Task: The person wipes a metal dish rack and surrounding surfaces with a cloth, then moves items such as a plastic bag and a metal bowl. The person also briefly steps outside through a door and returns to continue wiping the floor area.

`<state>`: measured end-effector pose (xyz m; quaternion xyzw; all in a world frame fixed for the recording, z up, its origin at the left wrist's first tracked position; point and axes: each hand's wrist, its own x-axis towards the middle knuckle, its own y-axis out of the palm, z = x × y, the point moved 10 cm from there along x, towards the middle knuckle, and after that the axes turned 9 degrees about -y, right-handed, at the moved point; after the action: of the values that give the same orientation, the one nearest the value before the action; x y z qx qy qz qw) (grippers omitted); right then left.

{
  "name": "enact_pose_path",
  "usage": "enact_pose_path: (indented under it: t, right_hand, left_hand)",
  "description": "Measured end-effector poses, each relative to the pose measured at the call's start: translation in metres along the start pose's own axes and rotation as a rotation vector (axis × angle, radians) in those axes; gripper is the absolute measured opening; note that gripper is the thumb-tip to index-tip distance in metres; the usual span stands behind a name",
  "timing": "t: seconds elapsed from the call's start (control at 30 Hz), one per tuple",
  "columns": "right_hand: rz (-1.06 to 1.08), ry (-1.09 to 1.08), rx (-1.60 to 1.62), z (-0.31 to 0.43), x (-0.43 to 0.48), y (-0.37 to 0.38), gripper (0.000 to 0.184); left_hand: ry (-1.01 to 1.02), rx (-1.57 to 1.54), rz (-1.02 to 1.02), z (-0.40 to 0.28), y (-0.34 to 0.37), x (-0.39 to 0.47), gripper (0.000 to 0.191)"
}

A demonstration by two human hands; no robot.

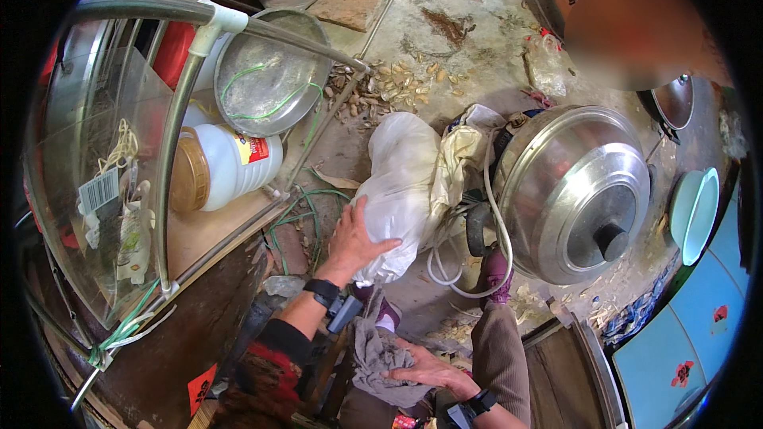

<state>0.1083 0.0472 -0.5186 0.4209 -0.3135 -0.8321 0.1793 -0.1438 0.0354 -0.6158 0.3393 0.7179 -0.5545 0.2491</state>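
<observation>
My left hand (353, 244) rests on the near left side of a stuffed white plastic bag (402, 173), fingers spread and thumb stretched across it. What the bag contains is hidden. In my right hand (432, 367) is a crumpled grey cloth (381, 357), bunched above my lap, thumb lying over it. Against the bag's right side lies a cream-coloured crumpled bag (462, 158). A white cable (499, 202) loops between the bags and a large lidded metal pot (572, 190), whose black side handle is close to my shoe (496, 277).
On the left, a metal-tube rack (179, 167) holds a white plastic jar (238, 158) with a brown lid and a round metal pan (271, 80). Peanut shells (399, 83) litter the concrete floor. A turquoise basin (694, 214) and light-blue panels (661, 345) are at right.
</observation>
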Motion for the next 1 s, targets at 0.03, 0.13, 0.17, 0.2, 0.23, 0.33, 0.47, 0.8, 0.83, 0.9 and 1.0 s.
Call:
enact_pose_path:
  t: [0.03,0.13,0.17,0.2,0.23,0.33,0.47,0.8,0.83,0.9,1.0]
  right_hand:
    - [0.005,0.039,0.008,-0.006,0.000,0.001,0.103]
    - [-0.001,0.077,-0.040,-0.011,-0.001,-0.001,0.104]
    - [-0.016,0.076,-0.049,-0.010,-0.002,-0.002,0.104]
    - [-0.032,0.092,-0.080,-0.010,-0.004,-0.005,0.104]
    - [-0.038,0.074,-0.080,-0.006,-0.006,-0.007,0.103]
    - [-0.055,0.070,-0.104,-0.001,-0.009,-0.012,0.098]
    - [-0.083,0.051,-0.023,0.001,-0.003,-0.013,0.085]
    - [-0.296,0.107,-0.372,-0.001,-0.015,-0.029,0.077]
    - [-0.285,0.108,-0.321,-0.003,-0.015,-0.029,0.076]
    - [-0.282,0.090,-0.349,-0.002,-0.013,-0.030,0.075]
    - [-0.241,0.130,-0.310,-0.006,-0.012,-0.029,0.087]
  left_hand:
    - [-0.010,0.022,-0.009,0.001,0.007,-0.003,0.094]
    - [-0.149,-0.119,0.050,0.024,0.031,0.002,0.089]
    - [-0.137,-0.130,-0.053,0.031,0.024,0.005,0.071]
    - [-0.113,-0.165,-0.041,0.038,0.027,0.010,0.062]
    - [-0.089,-0.200,-0.029,0.046,0.027,0.016,0.053]
    - [-0.106,-0.410,-0.045,0.082,0.018,0.016,0.029]
    - [-0.366,-0.849,0.063,0.158,-0.008,-0.012,0.030]
    - [-0.483,-1.306,0.303,0.219,0.024,-0.054,0.029]
    - [-0.569,-1.289,0.259,0.231,0.032,-0.056,0.030]
    - [-0.600,-1.268,0.222,0.242,0.043,-0.055,0.032]
    - [-0.629,-1.085,0.084,0.255,0.046,-0.049,0.034]
